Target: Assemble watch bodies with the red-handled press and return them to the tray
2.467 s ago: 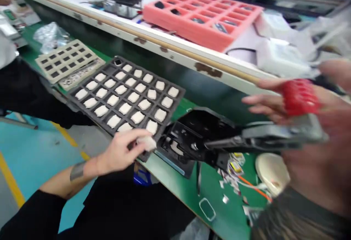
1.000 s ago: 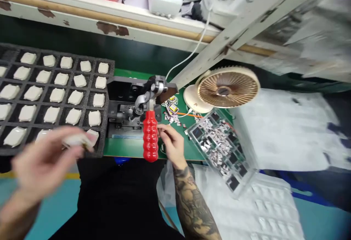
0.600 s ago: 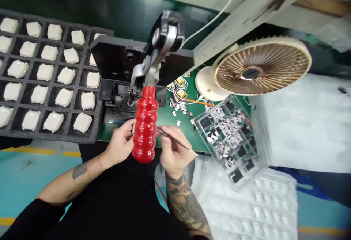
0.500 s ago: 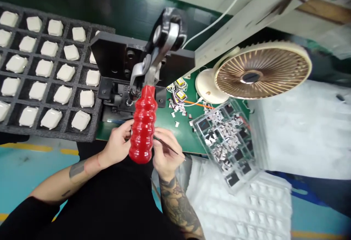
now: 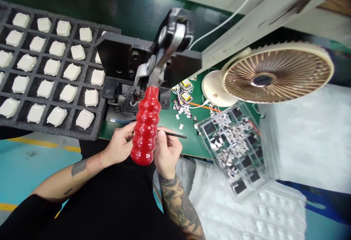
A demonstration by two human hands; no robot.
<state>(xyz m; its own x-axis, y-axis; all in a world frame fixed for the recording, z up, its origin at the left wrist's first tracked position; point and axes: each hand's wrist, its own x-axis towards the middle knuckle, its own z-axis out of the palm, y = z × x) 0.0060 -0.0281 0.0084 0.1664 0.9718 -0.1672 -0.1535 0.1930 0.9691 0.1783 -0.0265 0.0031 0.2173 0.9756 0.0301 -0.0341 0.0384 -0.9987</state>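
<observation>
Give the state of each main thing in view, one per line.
Red handle: points toward the person.
Left hand: curled, grip partly hidden by the handle.
Right hand: grip closed on a thin dark tool.
Foam tray: white pieces in compartments.
Clear box: askew, holding loose small parts.
Fan: running or not, cannot tell.

From the wearer's head, the view faces forward and steeply down onto the counter [image 5: 192, 146], whose near edge runs below mid-frame. It sits close (the handle [image 5: 146, 126] looms between left hand [image 5: 119, 146] and right hand [image 5: 166, 153]), cropping the tray [image 5: 94, 131] at left.
</observation>
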